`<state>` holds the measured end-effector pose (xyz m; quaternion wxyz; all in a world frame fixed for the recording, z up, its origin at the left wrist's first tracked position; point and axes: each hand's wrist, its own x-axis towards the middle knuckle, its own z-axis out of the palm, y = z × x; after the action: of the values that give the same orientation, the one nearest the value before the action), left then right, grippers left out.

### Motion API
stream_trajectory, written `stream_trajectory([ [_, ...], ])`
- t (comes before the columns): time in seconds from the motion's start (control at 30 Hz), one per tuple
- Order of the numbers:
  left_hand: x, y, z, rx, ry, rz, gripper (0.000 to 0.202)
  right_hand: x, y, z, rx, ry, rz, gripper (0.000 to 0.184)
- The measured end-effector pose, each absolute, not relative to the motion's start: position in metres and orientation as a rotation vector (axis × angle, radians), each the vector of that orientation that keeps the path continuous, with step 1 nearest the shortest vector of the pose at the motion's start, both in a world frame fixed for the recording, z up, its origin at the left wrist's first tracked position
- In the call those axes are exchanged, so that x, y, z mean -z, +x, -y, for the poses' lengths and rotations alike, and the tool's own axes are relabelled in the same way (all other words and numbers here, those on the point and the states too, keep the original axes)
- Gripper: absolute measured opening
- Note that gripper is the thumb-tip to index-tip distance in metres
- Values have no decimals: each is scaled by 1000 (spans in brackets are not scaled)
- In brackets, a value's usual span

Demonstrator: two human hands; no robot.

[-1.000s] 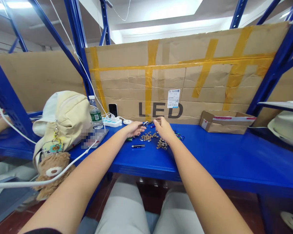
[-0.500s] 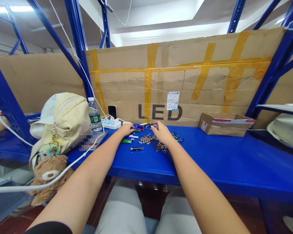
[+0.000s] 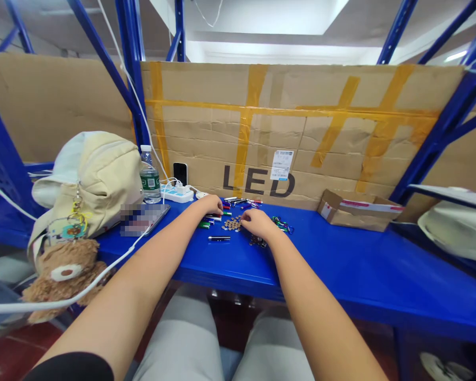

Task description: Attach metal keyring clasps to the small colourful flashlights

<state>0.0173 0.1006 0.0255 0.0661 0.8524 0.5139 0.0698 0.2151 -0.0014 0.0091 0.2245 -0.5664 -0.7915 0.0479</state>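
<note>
Has left hand (image 3: 213,205) curled beside pens (image 3: 203,225), right hand (image 3: 257,222) bent over brown discs (image 3: 232,224) mid-tabletop (image 3: 341,259); cannot tell any grasp in either. Reads "LED" in black on the far cardboard panel (image 3: 206,143), with an illegible white label (image 3: 281,163) at the D.

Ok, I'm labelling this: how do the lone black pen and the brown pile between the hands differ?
The lone black pen is one slim item; the brown pile, many small pieces. The pen lies nearer the camera than the pile. Both rest on the blue table.
</note>
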Motion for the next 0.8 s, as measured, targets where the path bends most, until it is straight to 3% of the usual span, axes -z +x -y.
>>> stream_trajectory([
  [0.2,-21,11,-95,-380,2484,-1547,11,-10,211,9,-114,-1671,2294,16],
  [0.37,-17,13,-89,-500,2408,-1617,23,-10,206,12,-87,-1702,2307,18],
  [0.8,-12,18,-89,-453,2497,-1607,14,-13,208,9,-104,-1656,2178,15],
])
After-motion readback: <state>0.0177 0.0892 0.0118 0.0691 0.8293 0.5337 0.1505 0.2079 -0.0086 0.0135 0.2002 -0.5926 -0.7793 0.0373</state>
